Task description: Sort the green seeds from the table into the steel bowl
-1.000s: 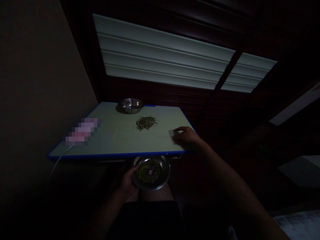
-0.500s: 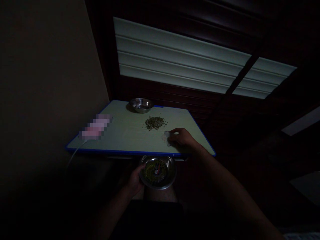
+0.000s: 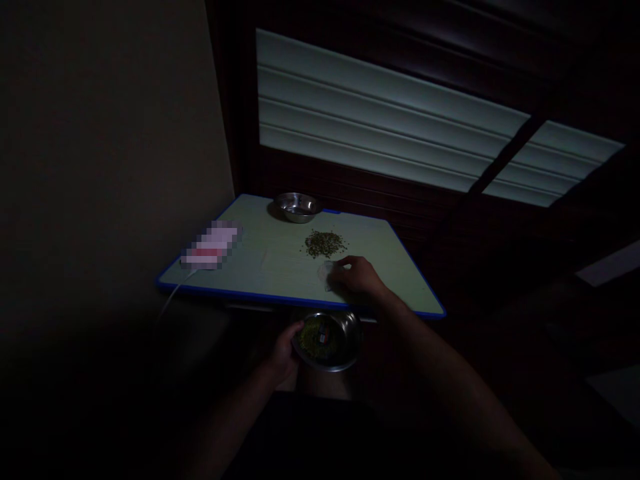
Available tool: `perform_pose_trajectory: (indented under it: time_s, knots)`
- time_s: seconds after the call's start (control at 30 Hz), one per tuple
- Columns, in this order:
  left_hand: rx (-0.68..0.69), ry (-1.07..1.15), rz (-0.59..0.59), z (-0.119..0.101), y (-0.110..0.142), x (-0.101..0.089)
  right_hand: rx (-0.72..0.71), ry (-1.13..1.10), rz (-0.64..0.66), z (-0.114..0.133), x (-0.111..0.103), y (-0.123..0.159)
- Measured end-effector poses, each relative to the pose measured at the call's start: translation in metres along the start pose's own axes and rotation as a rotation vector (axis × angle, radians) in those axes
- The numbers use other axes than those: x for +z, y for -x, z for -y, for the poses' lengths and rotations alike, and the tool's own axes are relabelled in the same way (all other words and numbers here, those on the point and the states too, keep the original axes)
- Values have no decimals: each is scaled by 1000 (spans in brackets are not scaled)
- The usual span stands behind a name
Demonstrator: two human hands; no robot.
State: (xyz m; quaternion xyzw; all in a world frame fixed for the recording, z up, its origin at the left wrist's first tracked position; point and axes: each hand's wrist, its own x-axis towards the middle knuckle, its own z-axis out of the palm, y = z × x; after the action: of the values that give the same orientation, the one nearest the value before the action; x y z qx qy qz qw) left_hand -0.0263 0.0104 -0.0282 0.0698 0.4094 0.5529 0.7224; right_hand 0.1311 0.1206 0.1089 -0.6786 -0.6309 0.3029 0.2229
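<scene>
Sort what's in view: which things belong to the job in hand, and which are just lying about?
Likely in the job:
near bowl, in the left hand
clear piece, in the right hand
grains on the table

Seemingly just lying about:
far bowl, untouched, though it may belong
blurred pink thing
cord

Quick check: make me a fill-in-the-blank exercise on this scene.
The round silver metal bowl below the pale green tabletop is held by the person's ____.
The tabletop's edging is coloured ____.
The dark granular pile lies ____ the right hand and the silver metal bowl on the tabletop.

Missing words: left hand; blue; between.
</scene>
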Motion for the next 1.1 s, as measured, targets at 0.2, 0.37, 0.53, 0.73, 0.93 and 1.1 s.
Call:
perform_pose_trajectory:
  time_s: [0.2, 0.37, 0.53, 0.73, 0.93, 1.1]
  knots:
    - [-20, 32, 22, -2, 4, 4, 27, 25, 2, 12, 8, 6]
    - [-37, 45, 40, -4, 6, 7, 2, 79, -14, 18, 16, 7]
    - [-41, 59, 55, -5, 7, 7, 19, 68, -28, 25, 28, 5]
    - [-48, 65, 33, -5, 8, 6, 23, 80, -26, 42, 41, 2]
    - [-39, 79, 37, -4, 7, 3, -36, 134, 3, 61, 54, -5]
    - [-48, 80, 68, -4, 6, 0, -84, 194, 32, 74, 65, -20]
